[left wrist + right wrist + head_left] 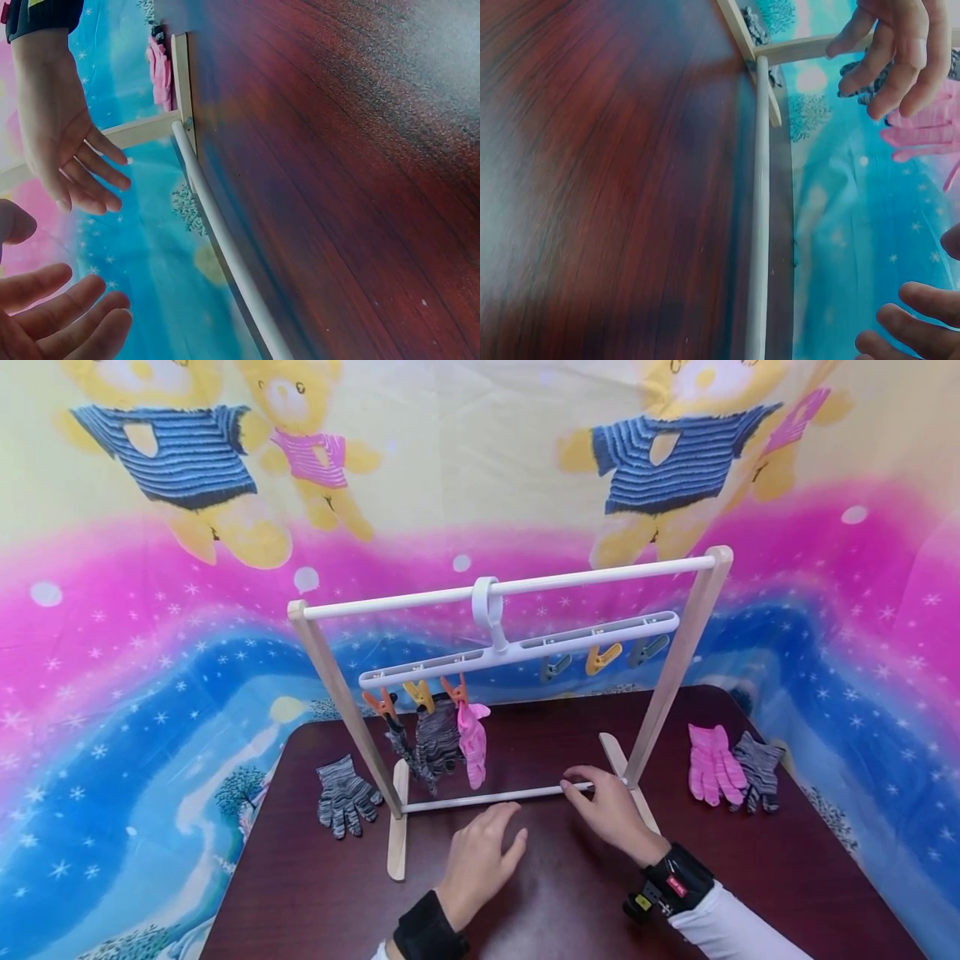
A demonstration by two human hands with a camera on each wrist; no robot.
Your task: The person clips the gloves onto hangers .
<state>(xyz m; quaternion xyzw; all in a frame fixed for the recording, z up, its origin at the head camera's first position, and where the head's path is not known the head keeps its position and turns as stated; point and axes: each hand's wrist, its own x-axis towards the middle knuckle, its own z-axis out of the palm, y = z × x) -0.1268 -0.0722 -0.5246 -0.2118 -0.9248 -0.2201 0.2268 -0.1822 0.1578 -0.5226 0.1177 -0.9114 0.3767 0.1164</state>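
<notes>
My left hand [480, 860] is held with relaxed fingers in front of the rack's lower white bar [495, 797], holding nothing. Farther right, my right hand [611, 814] also has loose fingers with nothing in them, overlapping that bar's right end in the head view. A white clip hanger [517, 647] hangs from the rack's top bar [607, 577] by its loop. On its left half, orange and yellow clips hold dark grey knit gloves [438, 735] and a pink glove [472, 745]. Toward the right end, a yellow clip [603, 658] and two grey-green clips [648, 650] hold nothing.
A grey knit glove [345, 797] lies left of the wooden rack. To the right lie a pink glove [714, 764] and a grey glove [759, 764], side by side. The rack's feet [397, 852] stand on the dark red table [300, 902], before a patterned cloth backdrop [450, 485].
</notes>
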